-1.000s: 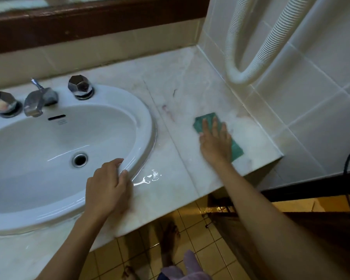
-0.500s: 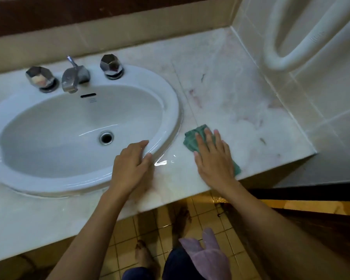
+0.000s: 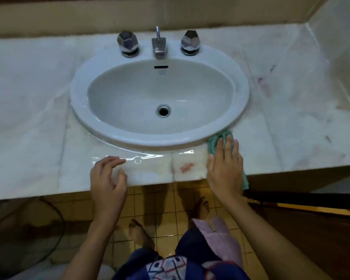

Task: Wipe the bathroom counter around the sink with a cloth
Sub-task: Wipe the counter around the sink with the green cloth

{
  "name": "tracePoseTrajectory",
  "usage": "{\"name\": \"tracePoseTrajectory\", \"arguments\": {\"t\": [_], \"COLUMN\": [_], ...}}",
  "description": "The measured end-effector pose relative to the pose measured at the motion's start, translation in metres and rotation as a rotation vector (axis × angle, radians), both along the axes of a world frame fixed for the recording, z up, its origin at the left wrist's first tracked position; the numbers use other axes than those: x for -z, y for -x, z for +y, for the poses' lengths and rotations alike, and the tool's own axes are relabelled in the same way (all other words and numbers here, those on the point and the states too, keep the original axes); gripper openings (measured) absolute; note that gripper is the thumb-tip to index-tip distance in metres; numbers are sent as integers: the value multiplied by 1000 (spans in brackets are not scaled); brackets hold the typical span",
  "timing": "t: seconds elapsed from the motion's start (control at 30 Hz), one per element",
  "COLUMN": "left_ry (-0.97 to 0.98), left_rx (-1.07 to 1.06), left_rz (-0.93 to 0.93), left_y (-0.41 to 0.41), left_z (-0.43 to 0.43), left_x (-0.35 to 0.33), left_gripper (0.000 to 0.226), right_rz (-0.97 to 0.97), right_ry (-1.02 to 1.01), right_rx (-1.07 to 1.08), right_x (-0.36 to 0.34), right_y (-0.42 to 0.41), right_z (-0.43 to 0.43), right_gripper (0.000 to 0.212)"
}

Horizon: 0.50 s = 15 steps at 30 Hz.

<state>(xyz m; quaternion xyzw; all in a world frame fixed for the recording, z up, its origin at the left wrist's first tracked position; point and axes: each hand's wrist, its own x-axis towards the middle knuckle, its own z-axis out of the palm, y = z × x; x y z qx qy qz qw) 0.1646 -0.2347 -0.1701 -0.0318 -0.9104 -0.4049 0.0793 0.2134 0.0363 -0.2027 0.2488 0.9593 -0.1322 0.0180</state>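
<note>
Right grip (image 3: 224, 168): palm down, fingers straight and close together, pressing a green cloth (image 3: 216, 142) flat onto the counter (image 3: 28, 118). Cloth sits at the front-right of the sink (image 3: 79, 87); its bunched far end shows past the fingertips and touches the sink rim, and a strip shows right of the palm at the counter's front edge.

Left grip (image 3: 107, 178): fingers loosely curled, holding nothing, over the front edge of the counter, front-left of the sink. Contact with the surface: cannot tell.

Surface: pale marble slabs with visible seams. Wet sheen (image 3: 141, 157) along the strip in front of the sink. Reddish stain (image 3: 187, 167) between the two grips, near the front edge. Pink smudges (image 3: 264, 85) and a dark streak (image 3: 327, 138) on the slab right of the sink.

Sink: white oval basin set into the counter, drain (image 3: 163, 110) near the centre, overflow slot (image 3: 161, 67) on the back wall. Chrome spout (image 3: 159, 46) flanked by two faceted chrome knobs (image 3: 127, 43) (image 3: 190, 42).

Room: beige backsplash (image 3: 69, 19) behind, pale wall (image 3: 341, 27) closing the right end. Yellow tiled floor (image 3: 150, 199) below, bare feet (image 3: 138, 231) standing on it.
</note>
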Motion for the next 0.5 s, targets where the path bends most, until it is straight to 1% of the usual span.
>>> {"name": "tracePoseTrajectory", "arguments": {"t": [0.2,0.33,0.43,0.5], "left_ry": [-12,-14,6,16], "left_rx": [-14,-18,-64,-111], "left_rz": [58,68,94,100], "left_y": [24,45,60,71], "left_z": [-92,-147,-182,-202], "left_x": [4,10,9,4], "left_gripper": [27,26,28,27], "right_rz": [51,98,141,192], "right_ry": [16,62,186,361], "right_rx": [8,-87,-258,-276], "right_x": [5,6,1,-6], "right_y": [1,5,8,12], "right_z": [-110,-159,-176,-176], "right_gripper": [61,58,52,48]}}
